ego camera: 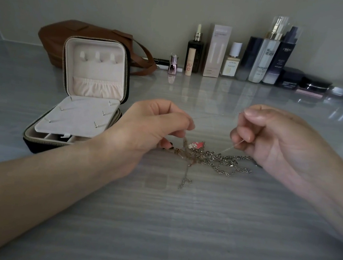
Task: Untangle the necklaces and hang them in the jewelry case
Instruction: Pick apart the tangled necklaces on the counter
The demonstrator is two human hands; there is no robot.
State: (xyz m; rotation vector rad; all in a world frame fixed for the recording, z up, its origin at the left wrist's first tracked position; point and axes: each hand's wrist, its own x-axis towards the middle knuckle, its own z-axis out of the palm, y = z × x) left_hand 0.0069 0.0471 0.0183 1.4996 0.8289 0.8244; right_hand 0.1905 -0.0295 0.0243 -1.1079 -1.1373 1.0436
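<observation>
Necklaces [212, 159] lie in a tangled heap on the bench [155, 224] at the centre of the frame, just past where my two bare forearms come in from the lower corners. The heap is mostly silver links, with some gold-toned strands on its left side and one short length trailing toward me. A small pink and white charm [195, 145] sits at its upper edge. Above the heap both hands are raised off the bench. My left hand [151, 127], left of centre, has its thumb and fingers curled and pinched on a fine chain [210, 116], and a strand hangs from those fingers down into the pile. My right hand [272, 137], right of centre, is curled the same way and pinches the other end of that fine chain, which runs almost level between the two hands. A second thin strand slants from my right fingers down to the heap. Left of my left hand, the jewelry case [37, 136] stands open on the bench with its dark zipped base near my wrist. A pale flat panel [78, 117] with small pegs rests tilted across the base. Its lid [96, 68] stands upright, lined in cream, with three small tabs near the top and a gathered pocket below; no necklace hangs there. Behind the case, in the upper left, a brown bag [70, 35] sits against the wall. A row of cosmetic bottles [264, 61], boxes and jars runs along the wall across the upper right.
</observation>
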